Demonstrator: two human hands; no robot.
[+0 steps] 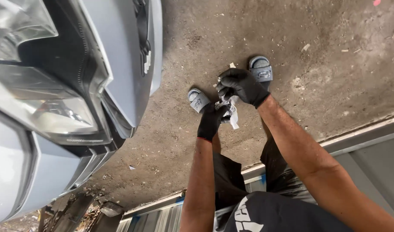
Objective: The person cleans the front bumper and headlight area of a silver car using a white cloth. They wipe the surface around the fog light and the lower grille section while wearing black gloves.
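Crumpled sheet [229, 110], pale and grey-smudged, sits pinched between both gloved hands above the concrete floor [326, 64]. Left hand [211, 120] is closed on its lower edge; right hand [241, 85], at 1 o'clock from it, is closed on the top. Judged light, limp and tearable; best gripped at the edges. Grey sandals [261, 68] lie beyond; a grey car front [119, 77] stands at 9 o'clock.

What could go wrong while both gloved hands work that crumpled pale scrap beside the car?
The scrap looks worn and is pinched between the left hand and right hand; it may tear or drop onto the gritty floor. Open sandals leave the toes exposed. The car bumper stands close, so it might get bumped.
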